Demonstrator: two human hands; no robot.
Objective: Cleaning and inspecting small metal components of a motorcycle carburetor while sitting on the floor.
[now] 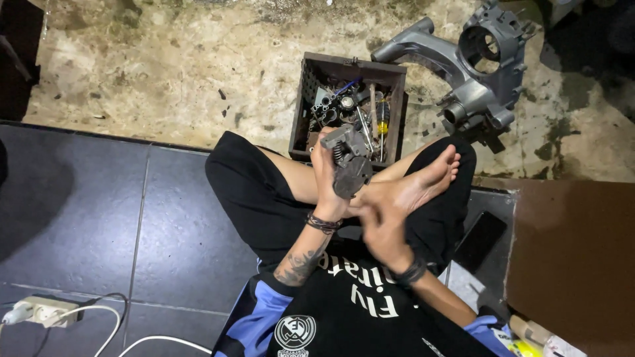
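My left hand [326,178] grips a grey metal engine part [349,162] with a small spring on it, held upright over my crossed legs. My right hand [378,221] is just below and to the right of the part, its fingers blurred and close to the part's lower edge; whether it touches the part is unclear. Both wrists wear dark bracelets. My bare foot [423,182] rests beside the hands.
A dark plastic crate [395,116] of tools and small parts stands just beyond my knees. A large grey engine casing [476,66] lies on the concrete at the upper right. A black phone [479,239] and brown cardboard [575,264] lie to the right. A white power strip [43,311] is lower left.
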